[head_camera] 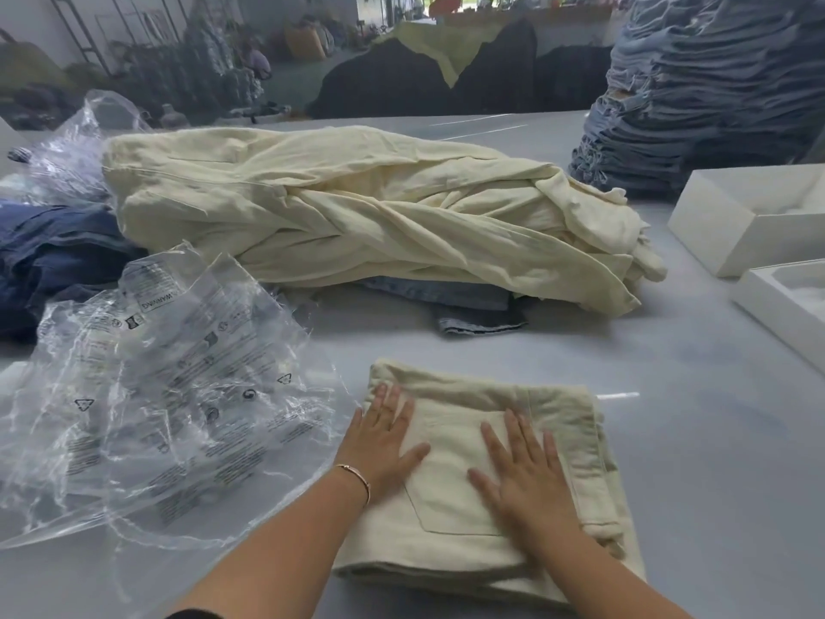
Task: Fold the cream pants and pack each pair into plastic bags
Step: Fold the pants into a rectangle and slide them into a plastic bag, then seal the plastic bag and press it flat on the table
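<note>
One folded cream pants pair (491,462) lies under flat left hand (379,440) and right hand (522,471).

Matt cream cloth pants (486,475) (soft, creased) lie beside glossy, crinkled clear plastic bags (169,395).

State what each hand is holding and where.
Nothing is gripped. The left hand and right hand press flat, fingers straight, on top of the folded cream pants.
</note>
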Action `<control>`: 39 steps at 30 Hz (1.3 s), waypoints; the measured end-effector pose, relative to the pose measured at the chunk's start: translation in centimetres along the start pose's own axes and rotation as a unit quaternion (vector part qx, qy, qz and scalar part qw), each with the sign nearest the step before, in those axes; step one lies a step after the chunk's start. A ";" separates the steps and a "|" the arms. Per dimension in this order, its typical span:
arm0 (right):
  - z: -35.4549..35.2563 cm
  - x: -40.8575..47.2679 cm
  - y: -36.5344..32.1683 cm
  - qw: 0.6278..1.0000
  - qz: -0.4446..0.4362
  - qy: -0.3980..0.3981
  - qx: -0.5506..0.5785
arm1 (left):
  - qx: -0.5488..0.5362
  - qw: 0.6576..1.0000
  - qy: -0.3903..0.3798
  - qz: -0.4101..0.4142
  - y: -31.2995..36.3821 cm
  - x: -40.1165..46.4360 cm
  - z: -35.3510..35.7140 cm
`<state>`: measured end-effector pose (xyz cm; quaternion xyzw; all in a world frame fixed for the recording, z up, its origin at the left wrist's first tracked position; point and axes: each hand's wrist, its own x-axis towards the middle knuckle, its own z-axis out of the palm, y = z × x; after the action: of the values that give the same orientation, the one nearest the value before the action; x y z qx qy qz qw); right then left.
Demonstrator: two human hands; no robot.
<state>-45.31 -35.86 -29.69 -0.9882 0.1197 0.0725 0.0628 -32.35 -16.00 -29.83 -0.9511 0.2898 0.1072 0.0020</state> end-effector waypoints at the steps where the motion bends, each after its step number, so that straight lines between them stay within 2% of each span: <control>1: 0.0 0.0 0.0 1.000 0.000 0.006 -0.007 | -0.002 1.000 -0.012 0.006 0.0 0.1 -0.4; 3: -0.2 0.0 -0.2 1.000 0.003 0.017 -0.013 | -0.016 0.999 -0.029 0.022 -0.1 -0.2 -1.6; 5: -0.3 -0.1 -0.3 1.000 0.008 0.024 -0.014 | -0.065 0.997 -0.012 0.049 -0.6 -1.6 -2.4; 6: -0.4 -0.2 -0.4 1.000 0.009 0.026 -0.015 | -0.100 0.993 0.028 0.058 -1.2 -2.9 -2.5; 8: -0.4 -0.4 -0.5 0.999 0.014 0.035 -0.014 | -0.150 0.972 0.171 0.051 -3.4 -6.4 -2.3; 9: -0.4 -0.4 -0.6 0.999 0.016 0.039 -0.012 | -0.144 0.963 0.226 0.028 -5.0 -8.0 -2.1; 10: -0.5 -0.5 -0.7 0.999 0.018 0.040 -0.008 | -0.141 0.960 0.241 -0.015 -6.7 -9.6 -1.8; 12: -0.6 -0.6 -0.8 0.999 0.020 0.041 -0.006 | -0.133 0.971 0.184 -0.076 -9.6 -12.2 -1.5; 14: -0.7 -0.6 -0.9 0.999 0.022 0.036 -0.008 | -0.119 0.983 0.117 -0.080 -11.2 -13.8 -1.3; 15: -0.8 -0.7 -0.9 0.999 0.023 0.034 -0.009 | -0.120 0.984 0.107 -0.077 -11.6 -14.2 -1.1; 18: -1.0 -0.9 -1.1 0.999 0.031 0.025 -0.003 | -0.090 0.987 0.116 -0.067 -11.6 -14.6 -1.0; 22: -2.2 -0.7 -1.5 0.999 0.040 0.014 -0.011 | 0.031 0.987 0.156 -0.012 -10.8 -14.3 -1.7; 25: -4.6 0.7 -1.5 0.996 0.042 0.070 -0.023 | 0.066 0.987 0.148 -0.023 -10.8 -13.5 -1.9; 26: -5.5 1.2 -1.4 0.995 0.047 0.090 -0.016 | 0.052 0.989 0.130 -0.040 -11.0 -13.2 -1.9; 28: -7.2 2.3 -1.1 0.993 0.059 0.101 -0.002 | 0.016 0.986 0.106 -0.130 -11.7 -12.6 -2.1; 30: -8.4 3.1 -1.2 0.993 0.064 0.098 0.022 | -0.122 0.951 0.166 -0.231 -12.3 -12.0 -2.5; 32: -8.9 3.5 -2.3 0.984 0.052 0.126 0.111 | -0.259 0.890 0.220 -0.304 -12.6 -11.3 -3.3; 34: -9.1 3.2 -4.5 0.959 0.017 0.147 0.243 | -0.382 0.814 0.247 -0.362 -13.0 -10.4 -4.4; 36: -9.0 2.3 -7.4 0.920 -0.006 0.126 0.370 | -0.461 0.749 0.274 -0.389 -12.8 -9.6 -5.5; 37: -8.8 1.8 -9.0 0.891 -0.007 0.093 0.444 | -0.487 0.739 0.277 -0.375 -12.2 -9.6 -6.1; 39: -8.3 0.7 -12.2 0.820 -0.001 -0.008 0.572 | -0.504 0.769 0.265 -0.290 -10.2 -9.8 -6.9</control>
<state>-40.56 -25.47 -20.41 -0.7738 0.1386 -0.0017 0.6181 -33.24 -2.54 -21.63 -0.8448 -0.1065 -0.0243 -0.5239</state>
